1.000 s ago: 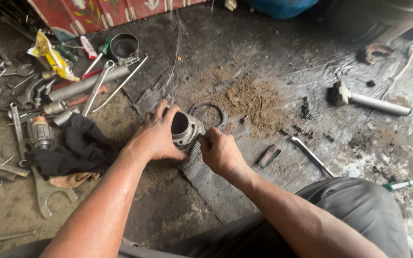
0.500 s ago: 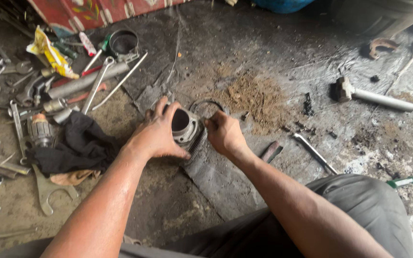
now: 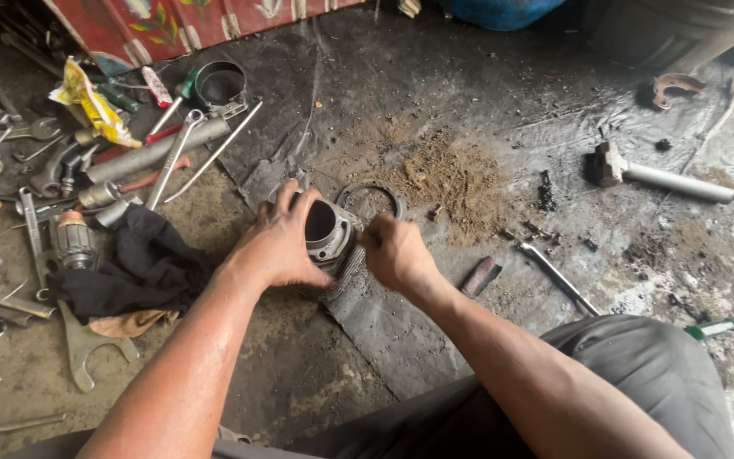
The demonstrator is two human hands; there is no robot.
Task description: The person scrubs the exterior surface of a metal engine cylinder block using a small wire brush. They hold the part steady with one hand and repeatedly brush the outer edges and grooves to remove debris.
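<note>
- While the left hand (image 3: 278,246) clasps the finned metal cylinder (image 3: 330,234), it looks heavy, rigid and oily.
- Right hand (image 3: 397,252) pinches at its rim; safest hold: around the fins.

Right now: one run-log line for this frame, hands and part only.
left hand: grips finned engine cylinder on floor | right hand: at cylinder's right edge, grasp unclear | ring gasket: flat behind | hammer: far right, untouched
</note>
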